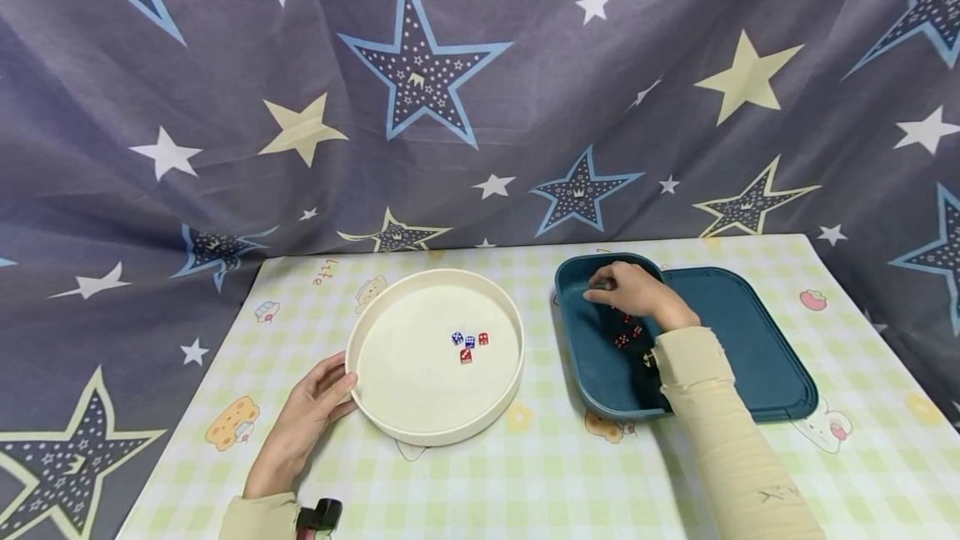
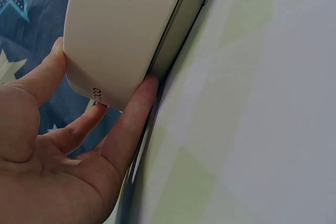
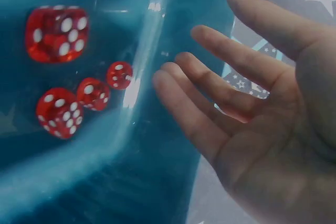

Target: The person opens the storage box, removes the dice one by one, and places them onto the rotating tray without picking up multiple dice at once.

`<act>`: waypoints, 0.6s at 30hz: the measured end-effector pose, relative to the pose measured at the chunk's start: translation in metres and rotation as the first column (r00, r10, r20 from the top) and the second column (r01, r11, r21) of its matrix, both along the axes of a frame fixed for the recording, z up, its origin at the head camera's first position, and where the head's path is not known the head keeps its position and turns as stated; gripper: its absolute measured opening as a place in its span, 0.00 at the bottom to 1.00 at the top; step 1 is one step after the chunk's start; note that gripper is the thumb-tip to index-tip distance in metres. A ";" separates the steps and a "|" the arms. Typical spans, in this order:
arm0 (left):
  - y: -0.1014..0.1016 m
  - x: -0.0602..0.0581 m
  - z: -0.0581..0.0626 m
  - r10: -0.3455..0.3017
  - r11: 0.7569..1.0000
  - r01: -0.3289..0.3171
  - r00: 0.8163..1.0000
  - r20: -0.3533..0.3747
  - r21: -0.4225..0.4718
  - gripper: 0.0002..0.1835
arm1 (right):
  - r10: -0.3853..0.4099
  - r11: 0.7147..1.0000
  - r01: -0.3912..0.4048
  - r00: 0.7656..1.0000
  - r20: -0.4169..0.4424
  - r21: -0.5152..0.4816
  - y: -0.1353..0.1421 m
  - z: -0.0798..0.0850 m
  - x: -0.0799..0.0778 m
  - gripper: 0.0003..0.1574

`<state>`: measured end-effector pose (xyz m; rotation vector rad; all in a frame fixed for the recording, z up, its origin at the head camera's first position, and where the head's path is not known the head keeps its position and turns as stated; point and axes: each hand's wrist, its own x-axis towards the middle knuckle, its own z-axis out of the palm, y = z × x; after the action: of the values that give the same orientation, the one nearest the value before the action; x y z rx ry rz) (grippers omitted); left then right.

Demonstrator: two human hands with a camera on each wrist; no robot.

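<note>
My left hand (image 1: 309, 415) holds the left side of a round cream tray (image 1: 390, 419), thumb at the rim. In the left wrist view the fingers (image 2: 137, 114) lie against the tray's outer wall and lower edge. Two blue dice (image 1: 469, 342) and two red dice (image 1: 467, 356) lie right of the tray's middle. Over the far part of a dark teal box (image 1: 592, 377) is my right hand (image 1: 637, 290). Its fingers are loosely bent and apart, with nothing between them in the right wrist view. Several red dice (image 3: 60, 113) lie in the box beside the fingertips.
A flat teal lid (image 1: 738, 340) lies to the right of the box, partly behind my right forearm. The table bears a green checked cloth (image 1: 525, 482) with cartoon prints. A dark star-patterned curtain (image 1: 480, 173) hangs behind the table.
</note>
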<state>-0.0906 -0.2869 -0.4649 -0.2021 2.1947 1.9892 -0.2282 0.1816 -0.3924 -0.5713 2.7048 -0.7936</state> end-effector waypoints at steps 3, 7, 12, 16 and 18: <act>0.000 0.000 0.001 -0.004 1.000 0.004 1.000 -0.005 0.009 0.35 | -0.005 1.000 0.005 1.000 0.004 -0.001 0.002 -0.003 -0.001 0.25; 0.000 0.001 0.002 -0.012 1.000 0.012 1.000 -0.016 0.018 0.35 | -0.012 1.000 0.012 1.000 0.025 -0.001 0.005 -0.007 -0.002 0.25; 0.000 0.002 0.002 -0.013 1.000 0.013 1.000 -0.020 0.028 0.35 | -0.019 1.000 0.019 0.999 0.047 0.002 0.008 -0.011 -0.002 0.23; 0.000 0.002 0.002 -0.013 1.000 0.013 1.000 -0.017 0.026 0.35 | -0.012 1.000 0.012 0.999 0.053 -0.006 0.010 -0.017 -0.003 0.20; 0.000 0.002 0.002 -0.011 1.000 0.012 1.000 -0.015 0.027 0.35 | -0.010 1.000 0.011 0.998 0.057 -0.012 0.010 -0.019 -0.003 0.19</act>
<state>-0.0891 -0.2870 -0.4632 -0.1716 2.1712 2.0195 -0.2316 0.1918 -0.4110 -0.5300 2.6552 -0.8165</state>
